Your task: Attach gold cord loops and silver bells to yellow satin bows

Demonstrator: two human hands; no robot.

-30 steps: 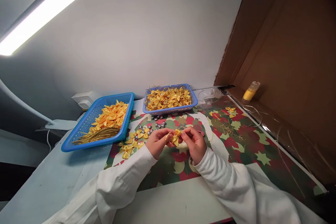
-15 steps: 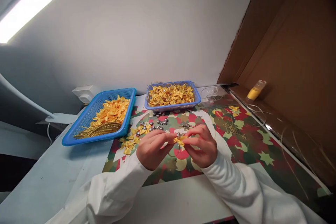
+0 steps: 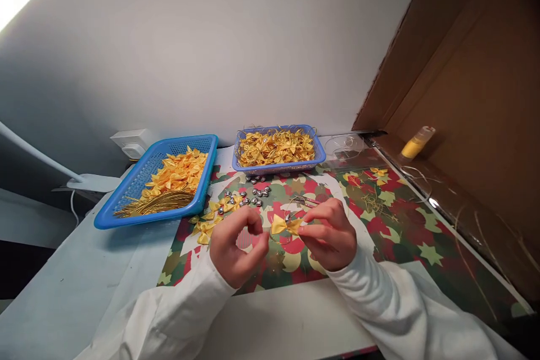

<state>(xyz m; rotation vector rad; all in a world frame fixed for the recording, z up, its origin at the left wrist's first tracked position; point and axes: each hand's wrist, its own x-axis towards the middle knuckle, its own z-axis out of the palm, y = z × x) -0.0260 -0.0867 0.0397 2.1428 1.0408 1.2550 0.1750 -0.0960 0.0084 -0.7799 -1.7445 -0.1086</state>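
Yellow ribbon bow [image 3: 279, 225], one, with silver bell [image 3: 288, 217] at its middle: pinched by one end in the right hand [image 3: 331, 236], above the patterned sheet [image 3: 291, 262]. Left hand [image 3: 234, 247]: apart from the right, beside the bow; whether it grips anything, cannot tell. Handling, as judged: light pinch, loops uncrushed, bell centred.

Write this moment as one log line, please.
right hand: holds yellow bow by one end, silver bell at its middle | left hand: curled beside it | patterned sheet: loose bells, more bows
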